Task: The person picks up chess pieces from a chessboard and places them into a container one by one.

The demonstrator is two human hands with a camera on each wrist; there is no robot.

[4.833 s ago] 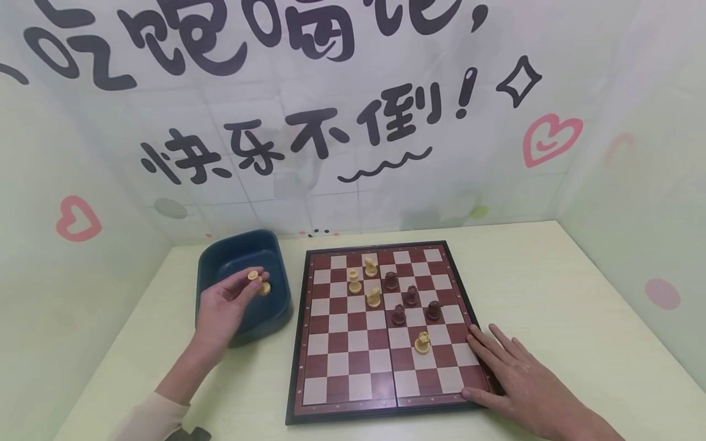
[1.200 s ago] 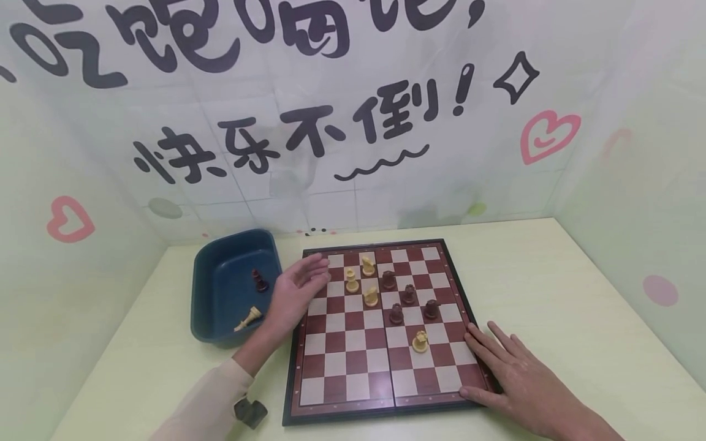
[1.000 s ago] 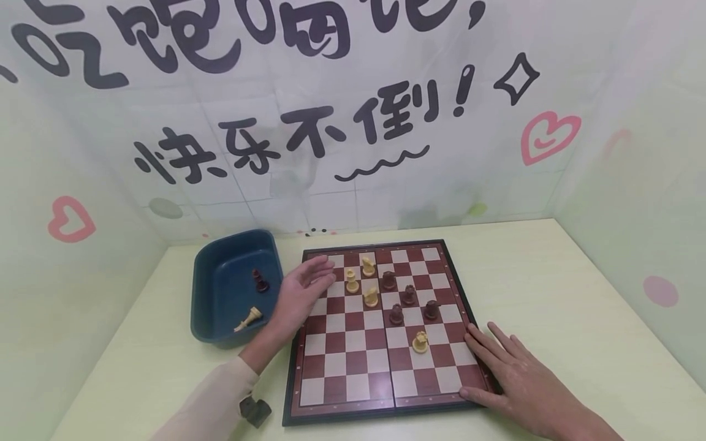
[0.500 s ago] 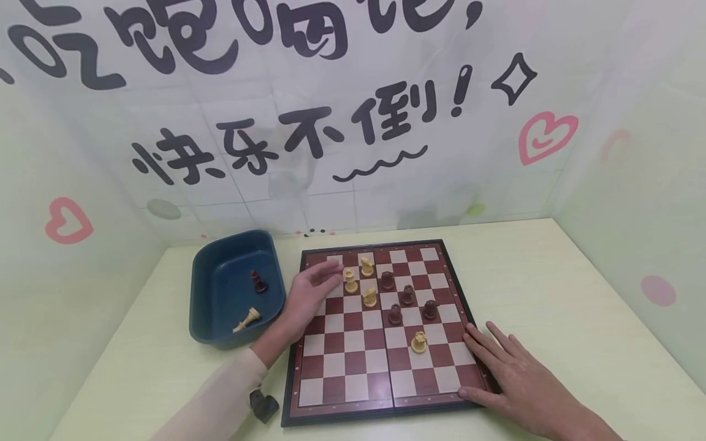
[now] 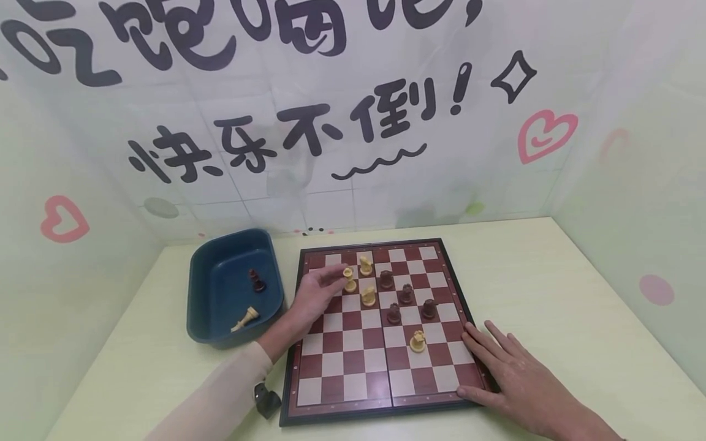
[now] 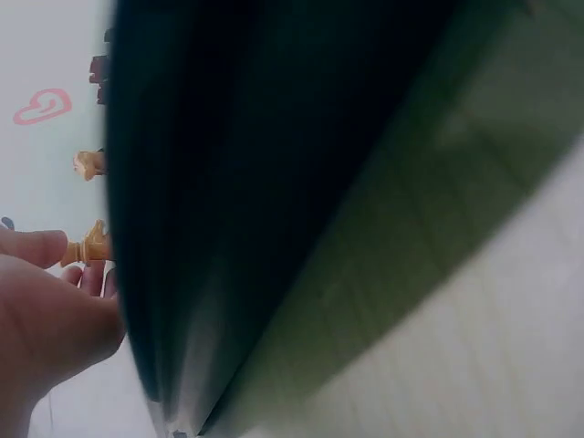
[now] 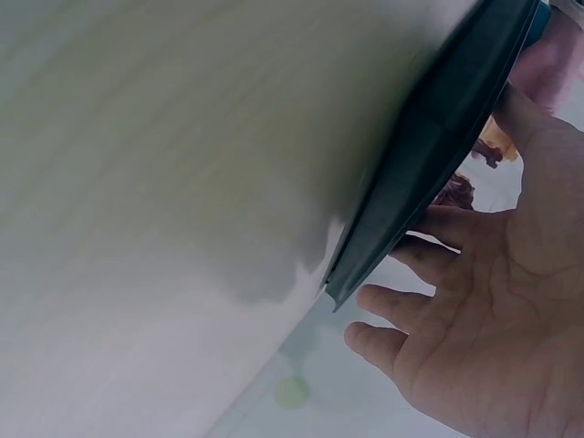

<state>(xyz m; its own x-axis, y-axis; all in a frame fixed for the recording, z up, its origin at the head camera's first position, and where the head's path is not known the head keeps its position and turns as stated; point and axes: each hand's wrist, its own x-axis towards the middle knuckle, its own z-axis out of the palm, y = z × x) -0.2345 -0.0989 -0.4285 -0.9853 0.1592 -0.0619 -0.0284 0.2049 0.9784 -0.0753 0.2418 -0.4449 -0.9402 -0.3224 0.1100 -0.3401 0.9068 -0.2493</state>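
Note:
My left hand (image 5: 318,295) reaches over the far-left part of the chessboard (image 5: 343,401). Its thumb and fairly straight fingers lie on either side of a tall cream chess piece (image 5: 349,282), thumb tip close against it; a firm grip does not show. Near that piece stand two cream knights, one behind (image 5: 366,266) and one in front (image 5: 368,296). Several dark red pieces, among them a knight (image 5: 429,309), stand right of them. Closer to me is a cream crowned piece (image 5: 418,341). My right hand (image 5: 515,376) rests with spread fingers on the board's near-right edge.
Left of the board stands a blue bin (image 5: 193,306); in it lie a dark piece (image 5: 256,282) and a cream piece (image 5: 245,319). A black device (image 5: 267,401) sits at my left wrist. Walls with printed lettering and hearts enclose the pale table (image 5: 138,355).
My left hand carried small cream pieces over the bin earlier. Now it holds none of them there; it has moved right, over the board, up to the tall cream piece. My right hand stays put.

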